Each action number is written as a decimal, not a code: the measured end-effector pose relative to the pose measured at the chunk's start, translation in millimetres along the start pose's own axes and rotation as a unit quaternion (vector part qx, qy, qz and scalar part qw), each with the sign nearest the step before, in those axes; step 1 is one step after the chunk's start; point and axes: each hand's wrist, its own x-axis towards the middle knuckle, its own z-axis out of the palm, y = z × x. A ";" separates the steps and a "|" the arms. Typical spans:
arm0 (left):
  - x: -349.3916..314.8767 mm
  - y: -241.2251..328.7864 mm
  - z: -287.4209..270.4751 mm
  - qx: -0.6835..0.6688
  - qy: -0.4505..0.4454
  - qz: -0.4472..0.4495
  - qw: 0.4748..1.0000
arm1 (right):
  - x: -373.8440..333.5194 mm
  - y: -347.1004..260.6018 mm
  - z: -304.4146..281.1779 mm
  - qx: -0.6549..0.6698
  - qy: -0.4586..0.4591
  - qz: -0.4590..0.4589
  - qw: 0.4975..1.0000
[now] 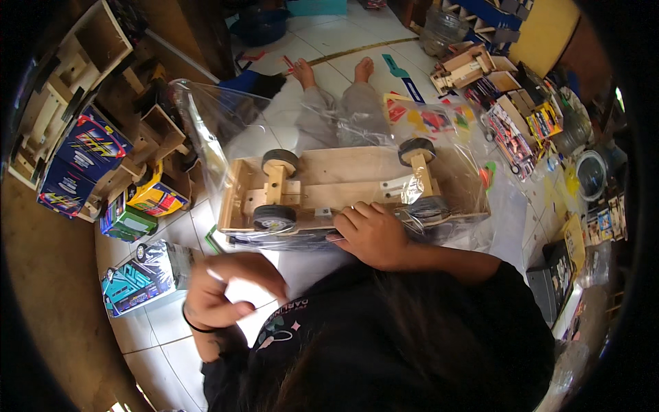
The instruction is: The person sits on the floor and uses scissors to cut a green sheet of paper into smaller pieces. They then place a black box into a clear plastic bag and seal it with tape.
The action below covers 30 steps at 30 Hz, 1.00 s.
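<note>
A wooden toy truck lies wheels up across my lap, its pale underside and black wheels facing me. Clear plastic film is spread around and beneath it, wrinkled and reaching past both ends. My right hand is closed over the truck's near long edge, at the middle, with the thumb low against the side. Whether film is caught under those fingers is hidden. My left hand is off the truck, nearer my body on the left. It is slightly blurred, with bent fingers and the thumb apart from them; nothing shows between them.
To the left, a painted toy truck lies on the tiled floor, below a stack of wooden truck bodies. More toy trucks are heaped at the right, beside a clear plastic tub. My bare feet stretch out ahead.
</note>
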 end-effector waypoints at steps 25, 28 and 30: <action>82.6 28.9 -161.2 0.822 0.083 0.017 0.563 | -59.5 300.5 -165.4 0.663 0.316 0.314 0.602; 76.4 46.2 -150.7 0.846 0.128 0.056 0.515 | -85.1 295.4 -202.2 0.636 0.337 0.262 0.643; 63.8 49.5 -142.3 0.818 0.153 0.103 0.545 | -107.6 288.1 -205.7 0.644 0.372 0.214 0.633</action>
